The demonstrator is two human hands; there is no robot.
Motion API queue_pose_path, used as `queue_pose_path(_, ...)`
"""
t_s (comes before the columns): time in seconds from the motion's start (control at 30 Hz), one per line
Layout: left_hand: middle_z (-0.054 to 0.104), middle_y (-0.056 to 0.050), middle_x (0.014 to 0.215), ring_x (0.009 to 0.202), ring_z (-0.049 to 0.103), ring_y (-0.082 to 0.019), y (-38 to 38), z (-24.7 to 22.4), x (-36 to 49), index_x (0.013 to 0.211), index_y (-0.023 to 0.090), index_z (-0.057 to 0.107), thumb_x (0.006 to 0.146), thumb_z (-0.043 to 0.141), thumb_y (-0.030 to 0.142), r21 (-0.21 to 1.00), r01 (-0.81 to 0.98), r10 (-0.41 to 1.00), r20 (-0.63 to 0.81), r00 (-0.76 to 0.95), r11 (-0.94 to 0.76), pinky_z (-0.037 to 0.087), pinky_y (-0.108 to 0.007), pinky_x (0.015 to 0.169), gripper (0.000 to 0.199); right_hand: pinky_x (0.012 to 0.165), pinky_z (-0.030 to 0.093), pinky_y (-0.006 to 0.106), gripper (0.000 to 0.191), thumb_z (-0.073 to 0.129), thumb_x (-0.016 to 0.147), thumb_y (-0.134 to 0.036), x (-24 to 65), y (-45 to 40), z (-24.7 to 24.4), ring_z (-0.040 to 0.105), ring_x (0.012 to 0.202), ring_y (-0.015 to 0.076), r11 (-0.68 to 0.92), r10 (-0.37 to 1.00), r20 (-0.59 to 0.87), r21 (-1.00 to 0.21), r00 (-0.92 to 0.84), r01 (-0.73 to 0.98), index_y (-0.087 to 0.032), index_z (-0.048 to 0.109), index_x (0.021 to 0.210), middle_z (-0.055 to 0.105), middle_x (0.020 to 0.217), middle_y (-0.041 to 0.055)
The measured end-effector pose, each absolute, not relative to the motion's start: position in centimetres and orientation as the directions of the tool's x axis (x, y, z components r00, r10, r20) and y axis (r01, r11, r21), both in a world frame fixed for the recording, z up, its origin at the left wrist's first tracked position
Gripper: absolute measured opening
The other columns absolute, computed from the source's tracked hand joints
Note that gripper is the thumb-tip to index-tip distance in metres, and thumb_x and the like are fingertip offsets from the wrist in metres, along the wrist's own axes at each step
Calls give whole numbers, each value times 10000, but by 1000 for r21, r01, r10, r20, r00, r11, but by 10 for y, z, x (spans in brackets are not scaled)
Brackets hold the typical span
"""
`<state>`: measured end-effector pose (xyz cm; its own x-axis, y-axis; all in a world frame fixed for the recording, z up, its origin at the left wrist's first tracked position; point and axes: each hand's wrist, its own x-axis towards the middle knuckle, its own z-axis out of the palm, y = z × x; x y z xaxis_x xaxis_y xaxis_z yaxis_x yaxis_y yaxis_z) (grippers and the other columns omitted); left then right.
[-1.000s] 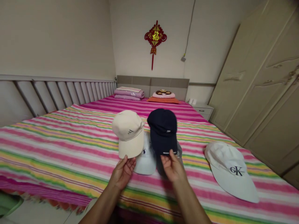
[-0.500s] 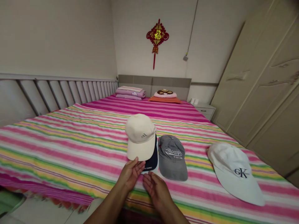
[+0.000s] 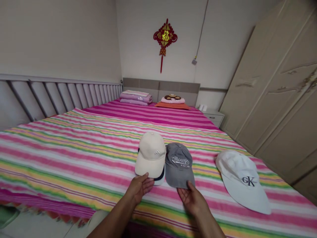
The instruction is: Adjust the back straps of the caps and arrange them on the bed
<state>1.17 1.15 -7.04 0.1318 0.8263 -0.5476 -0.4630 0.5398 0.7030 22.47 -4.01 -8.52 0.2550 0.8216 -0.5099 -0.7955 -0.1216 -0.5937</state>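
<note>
A cream cap (image 3: pixel 150 153) with a small three-stripe logo lies brim toward me on the striped bedspread (image 3: pixel 74 158). Under it shows a dark navy brim edge (image 3: pixel 159 175) with a strip of white below; the rest of that is hidden. My left hand (image 3: pixel 140 189) is palm up, fingertips at the cream brim. Right beside the stack lies a grey cap (image 3: pixel 178 165) with "Always" embroidered on it, and my right hand (image 3: pixel 193 200) has its fingertips at that brim. Further right, apart from my hands, lies a white cap (image 3: pixel 244 181) with a dark CK logo.
The striped bedspread stretches to a grey headboard (image 3: pixel 160 89) with folded pink bedding (image 3: pixel 135 98) and a pillow (image 3: pixel 172 104). A slatted rail (image 3: pixel 59 96) runs along the left, and a beige wardrobe (image 3: pixel 269 89) stands to the right.
The navy cap, held over the grey cap a second ago, now lies under the cream cap, leaving the grey cap uncovered. My right hand has moved right to the grey brim.
</note>
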Motion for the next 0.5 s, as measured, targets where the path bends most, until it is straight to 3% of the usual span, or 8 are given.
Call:
queue_pose_path(0.17,650,-97,610,538,616,-175,5,-70,-3,693,92,592,665,602,484,713,-298,773,-575,268,635,471,-265,535,393,580,516,222,158,566,736,-89,224,-4,-36,580,478,87,-8,895,-377,-547,238,-837,-193,528,623,614,519,-53)
queue_pose_path(0.37,632,-75,558,463,578,-135,0,-68,-8,669,92,605,695,574,478,805,-263,837,-450,312,531,444,-235,503,388,594,510,209,62,576,756,-151,206,17,34,587,540,81,83,978,-127,-495,167,-865,-210,586,773,664,653,-57)
queue_pose_path(0.5,649,-86,611,518,600,-145,4,-62,-9,730,96,613,718,570,441,821,-330,876,-374,306,465,458,-246,549,348,540,512,211,86,529,792,-145,170,29,44,588,509,91,15,994,-88,-486,66,-874,-175,595,747,664,610,-24)
